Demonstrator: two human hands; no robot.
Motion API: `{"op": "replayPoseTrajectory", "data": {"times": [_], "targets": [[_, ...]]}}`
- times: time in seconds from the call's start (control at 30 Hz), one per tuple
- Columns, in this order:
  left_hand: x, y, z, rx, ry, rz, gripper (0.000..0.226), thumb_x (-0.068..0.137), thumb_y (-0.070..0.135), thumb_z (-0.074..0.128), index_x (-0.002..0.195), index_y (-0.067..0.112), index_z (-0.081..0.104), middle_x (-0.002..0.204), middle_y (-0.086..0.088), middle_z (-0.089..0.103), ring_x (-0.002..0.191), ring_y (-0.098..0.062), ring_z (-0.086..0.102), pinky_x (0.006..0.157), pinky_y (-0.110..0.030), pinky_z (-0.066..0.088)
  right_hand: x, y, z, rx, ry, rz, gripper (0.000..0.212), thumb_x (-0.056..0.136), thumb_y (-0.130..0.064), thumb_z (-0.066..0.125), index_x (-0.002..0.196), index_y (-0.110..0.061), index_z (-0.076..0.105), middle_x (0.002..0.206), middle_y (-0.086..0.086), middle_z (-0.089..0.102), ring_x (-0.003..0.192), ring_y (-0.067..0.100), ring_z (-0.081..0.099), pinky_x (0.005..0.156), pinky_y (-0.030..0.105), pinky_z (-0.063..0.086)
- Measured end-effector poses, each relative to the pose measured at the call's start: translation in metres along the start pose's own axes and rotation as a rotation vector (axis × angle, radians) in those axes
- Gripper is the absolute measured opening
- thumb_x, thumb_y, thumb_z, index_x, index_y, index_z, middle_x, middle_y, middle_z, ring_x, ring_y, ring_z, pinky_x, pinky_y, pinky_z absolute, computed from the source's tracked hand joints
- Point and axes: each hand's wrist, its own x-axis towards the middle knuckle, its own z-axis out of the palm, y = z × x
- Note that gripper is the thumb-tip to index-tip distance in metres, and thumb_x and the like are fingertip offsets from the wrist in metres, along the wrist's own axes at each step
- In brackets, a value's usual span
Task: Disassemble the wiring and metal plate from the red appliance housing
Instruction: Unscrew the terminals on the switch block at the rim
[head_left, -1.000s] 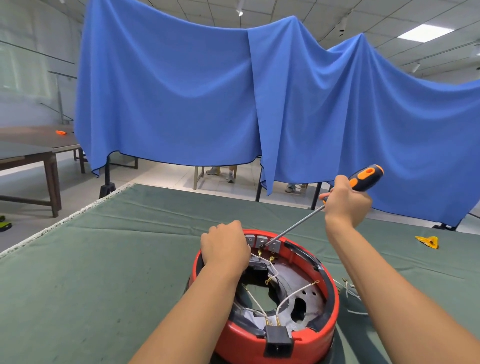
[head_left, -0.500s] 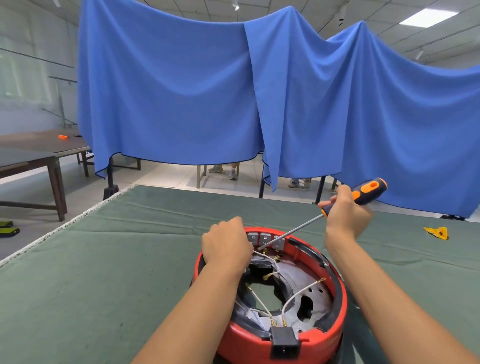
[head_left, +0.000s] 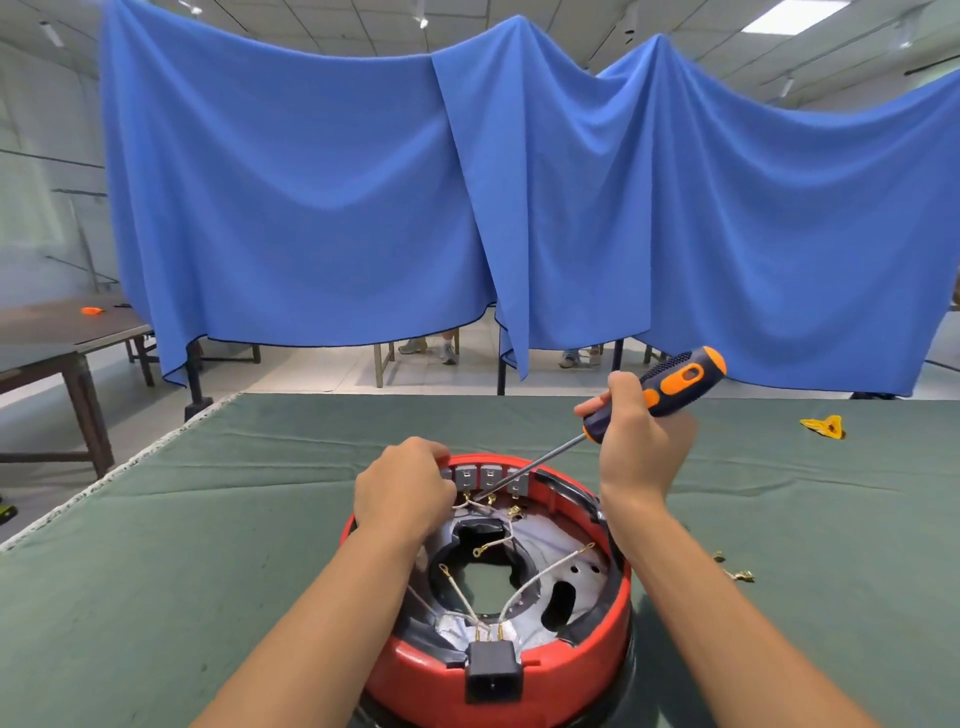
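The round red appliance housing (head_left: 582, 660) stands on the green table, open side up. Inside it lie a grey metal plate (head_left: 566, 566) and several white wires (head_left: 524, 584) with brass terminals. A black socket (head_left: 492, 670) sits on the near rim, grey terminal blocks (head_left: 480, 477) on the far rim. My left hand (head_left: 402, 491) grips the far left rim, its fingers curled over the edge by the wires. My right hand (head_left: 636, 441) grips a black and orange screwdriver (head_left: 670, 387), whose tip rests at the terminal blocks.
The green cloth table (head_left: 182, 545) ends at the left edge. A yellow piece (head_left: 826, 427) lies far right, small brass parts (head_left: 737, 571) right of the housing. Blue drapes (head_left: 467, 208) hang behind. Brown tables (head_left: 57, 343) stand at the left.
The view has shifted slightly. My right hand has lowered a little with the screwdriver, whose tip stays at the terminal blocks. My left hand has stayed on the rim.
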Motion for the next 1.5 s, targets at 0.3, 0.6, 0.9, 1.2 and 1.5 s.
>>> {"op": "replayPoseTrajectory", "data": {"times": [0.3, 0.6, 0.9, 1.2, 1.5], "targets": [[0.001, 0.003, -0.006, -0.030, -0.228, 0.149, 0.057, 0.073, 0.007, 0.049, 0.121, 0.035, 0.062, 0.121, 0.006, 0.065, 0.111, -0.020, 0.058, 0.092, -0.032, 0.047, -0.010, -0.017, -0.013, 0.011, -0.032, -0.120, 0.027, 0.075, -0.014, 0.056, 0.048, -0.015, 0.052, 0.039, -0.001, 0.055, 0.038, 0.012, 0.053, 0.042, 0.017, 0.044], [0.002, 0.007, 0.008, 0.271, -0.295, 0.181, 0.056, 0.090, 0.019, 0.038, 0.139, 0.046, 0.032, 0.137, -0.003, 0.049, 0.126, -0.029, 0.041, 0.102, -0.052, 0.028, -0.003, -0.024, -0.016, -0.038, -0.008, -0.140, 0.020, 0.069, -0.017, 0.056, 0.051, -0.011, 0.053, 0.037, -0.003, 0.053, 0.039, 0.014, 0.054, 0.044, 0.019, 0.044], [-0.001, 0.002, 0.016, 0.254, -0.177, 0.244, 0.045, 0.093, 0.042, 0.037, 0.137, 0.042, 0.035, 0.132, -0.005, 0.051, 0.122, -0.028, 0.045, 0.096, -0.045, 0.033, -0.004, -0.031, -0.013, 0.044, -0.017, -0.188, 0.025, 0.072, -0.013, 0.054, 0.047, -0.010, 0.052, 0.037, -0.002, 0.054, 0.035, 0.009, 0.049, 0.043, 0.013, 0.041], [-0.004, 0.002, 0.009, 0.140, -0.127, 0.274, 0.031, 0.097, 0.036, 0.035, 0.124, 0.036, 0.052, 0.121, -0.001, 0.061, 0.111, -0.028, 0.054, 0.087, -0.040, 0.041, -0.015, -0.029, -0.011, 0.019, -0.069, -0.272, 0.030, 0.079, -0.010, 0.056, 0.050, -0.015, 0.053, 0.039, -0.006, 0.055, 0.038, 0.009, 0.053, 0.045, 0.015, 0.044], [-0.005, 0.004, 0.009, 0.150, -0.124, 0.248, 0.033, 0.098, 0.036, 0.034, 0.127, 0.039, 0.050, 0.122, -0.002, 0.059, 0.113, -0.027, 0.053, 0.090, -0.040, 0.039, 0.001, -0.022, -0.004, -0.053, -0.022, -0.193, 0.020, 0.070, -0.017, 0.053, 0.052, -0.010, 0.048, 0.035, -0.005, 0.047, 0.038, 0.013, 0.055, 0.042, 0.022, 0.043]]}}
